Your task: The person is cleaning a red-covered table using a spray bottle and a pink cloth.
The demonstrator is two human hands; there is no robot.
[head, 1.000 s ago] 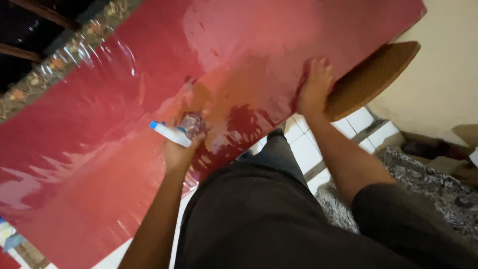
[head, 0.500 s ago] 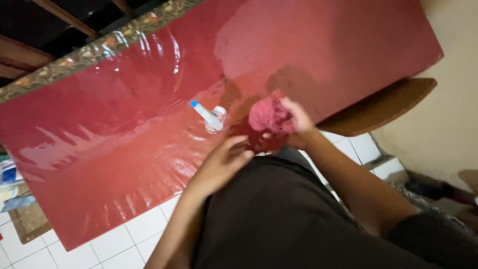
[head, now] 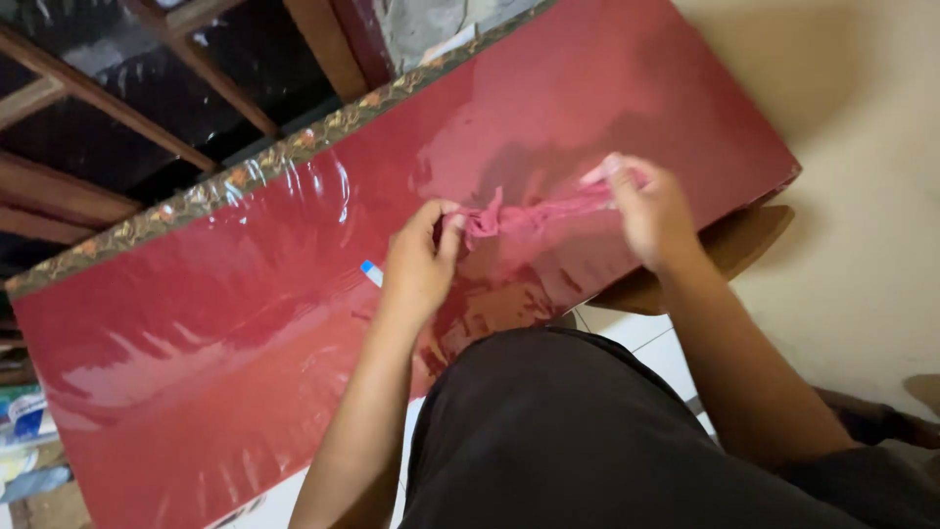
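left hand: pinched shut on one end of pink cloth | right hand: closed on other end | cloth: stretched above red plastic-covered table, near its front edge | spray bottle: on table, mostly hidden behind left hand
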